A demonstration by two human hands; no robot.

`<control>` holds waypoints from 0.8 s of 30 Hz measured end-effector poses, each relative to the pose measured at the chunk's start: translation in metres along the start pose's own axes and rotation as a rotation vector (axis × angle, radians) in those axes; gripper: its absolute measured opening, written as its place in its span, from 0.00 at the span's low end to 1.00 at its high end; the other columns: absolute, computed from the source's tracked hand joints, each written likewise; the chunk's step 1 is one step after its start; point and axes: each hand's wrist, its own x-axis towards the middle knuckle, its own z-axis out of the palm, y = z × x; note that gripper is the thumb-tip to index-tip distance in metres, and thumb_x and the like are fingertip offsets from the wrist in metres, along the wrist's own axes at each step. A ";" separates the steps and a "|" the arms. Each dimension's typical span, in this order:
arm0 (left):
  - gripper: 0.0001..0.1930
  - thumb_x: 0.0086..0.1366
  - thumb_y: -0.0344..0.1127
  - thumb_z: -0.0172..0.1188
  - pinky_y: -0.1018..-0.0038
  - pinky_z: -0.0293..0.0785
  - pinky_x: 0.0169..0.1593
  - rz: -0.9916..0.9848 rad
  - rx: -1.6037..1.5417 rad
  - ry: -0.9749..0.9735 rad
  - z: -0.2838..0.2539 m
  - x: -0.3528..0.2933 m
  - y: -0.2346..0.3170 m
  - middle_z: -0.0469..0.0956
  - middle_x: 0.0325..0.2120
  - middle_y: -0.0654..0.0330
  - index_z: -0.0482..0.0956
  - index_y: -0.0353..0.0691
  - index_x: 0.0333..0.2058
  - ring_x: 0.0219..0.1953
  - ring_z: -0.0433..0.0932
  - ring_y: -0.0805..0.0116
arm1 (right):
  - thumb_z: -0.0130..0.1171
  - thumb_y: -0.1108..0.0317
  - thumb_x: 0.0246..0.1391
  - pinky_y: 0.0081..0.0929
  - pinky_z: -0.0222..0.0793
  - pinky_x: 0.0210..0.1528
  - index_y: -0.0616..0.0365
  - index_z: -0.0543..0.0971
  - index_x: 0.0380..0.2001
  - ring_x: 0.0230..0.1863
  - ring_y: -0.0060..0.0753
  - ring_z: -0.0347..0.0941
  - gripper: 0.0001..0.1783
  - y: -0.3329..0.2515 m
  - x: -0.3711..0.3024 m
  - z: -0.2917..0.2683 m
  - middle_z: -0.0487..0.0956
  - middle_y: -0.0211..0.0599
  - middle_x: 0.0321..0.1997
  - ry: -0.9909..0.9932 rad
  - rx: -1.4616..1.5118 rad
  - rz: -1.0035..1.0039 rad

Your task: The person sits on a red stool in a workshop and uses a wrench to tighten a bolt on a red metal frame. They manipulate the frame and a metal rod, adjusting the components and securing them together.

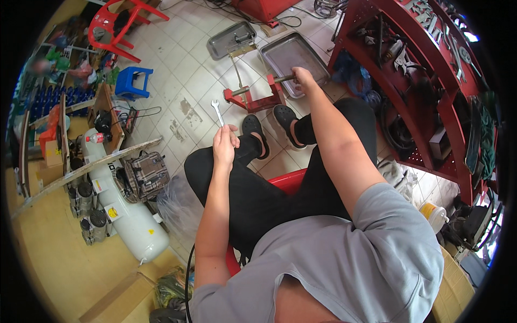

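Hidden at its lower end, the open-end wrench juts forward from the closed left grip, while the right grip clasps and covers the metal bar's end beside the red frame.

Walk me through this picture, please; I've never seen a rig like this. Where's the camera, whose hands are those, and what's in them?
There is no machine arm here, just a seated person's two bare hands. The single picture comes from a wide fisheye camera on their head, looking down, so straight edges bend near the rim.

The left hand holds a silver metal open-ended wrench. The right hand grips the end of a brownish metal bar at a red metal frame.

On the white tiled floor beyond lie a large grey rectangular tray and a smaller grey tray.
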 end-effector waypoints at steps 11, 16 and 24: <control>0.17 0.69 0.41 0.37 0.80 0.59 0.24 -0.014 -0.015 -0.001 -0.001 0.000 -0.001 0.57 0.13 0.68 0.68 0.33 0.31 0.17 0.58 0.78 | 0.51 0.43 0.43 0.43 0.63 0.36 0.57 0.75 0.38 0.34 0.39 0.71 0.29 -0.001 -0.004 -0.003 0.73 0.44 0.35 0.057 -0.031 0.006; 0.18 0.69 0.42 0.37 0.80 0.59 0.24 -0.022 -0.011 0.005 -0.004 -0.003 0.000 0.57 0.13 0.68 0.68 0.32 0.31 0.17 0.58 0.78 | 0.52 0.54 0.40 0.30 0.54 0.23 0.55 0.73 0.24 0.24 0.29 0.66 0.15 -0.003 -0.018 0.011 0.69 0.34 0.22 0.306 -0.015 0.031; 0.18 0.69 0.42 0.37 0.80 0.59 0.23 -0.002 -0.029 -0.006 -0.005 -0.002 -0.001 0.57 0.13 0.68 0.68 0.33 0.31 0.17 0.58 0.78 | 0.52 0.52 0.42 0.33 0.67 0.27 0.58 0.74 0.23 0.22 0.30 0.66 0.18 -0.008 -0.020 0.007 0.68 0.33 0.19 0.130 -0.033 -0.116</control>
